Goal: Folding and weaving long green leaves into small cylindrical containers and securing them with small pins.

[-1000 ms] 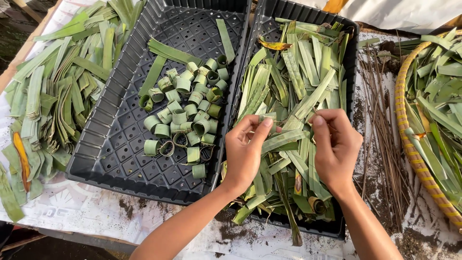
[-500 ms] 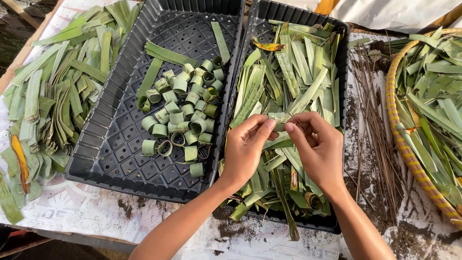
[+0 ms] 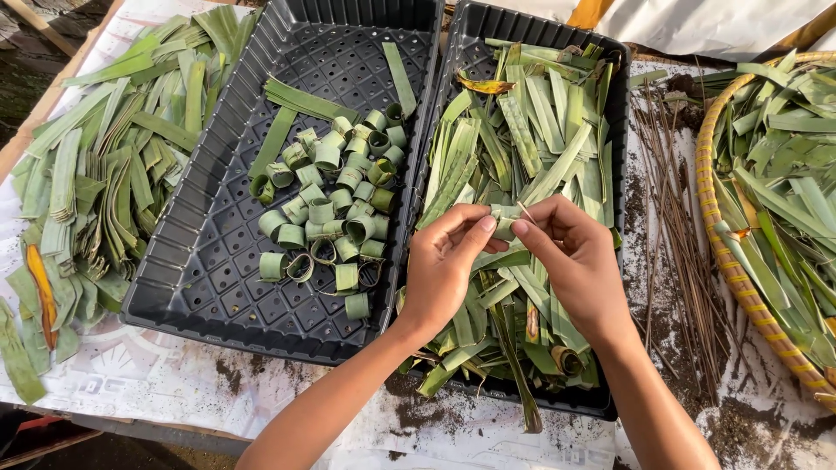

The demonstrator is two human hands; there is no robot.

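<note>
— Leaf strip (image 3: pixel 503 224), where is it?
— Pinched between both sets of fingertips, rolled small, its axis running roughly nine to three. The left hand (image 3: pixel 446 265) closes on it from nine o'clock, the right hand (image 3: pixel 570 261) from three, equally near.
— Around them?
— Right tray (image 3: pixel 620 96) of flat leaves beneath; finished leaf rings (image 3: pixel 335 209) at nine o'clock in the left tray (image 3: pixel 187 261).

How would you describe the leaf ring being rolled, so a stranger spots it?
Find the right tray, piled with flat leaf strips. Above it, both hands' fingers pinch one small rolled ring, with a thin stick poking from it.
</note>
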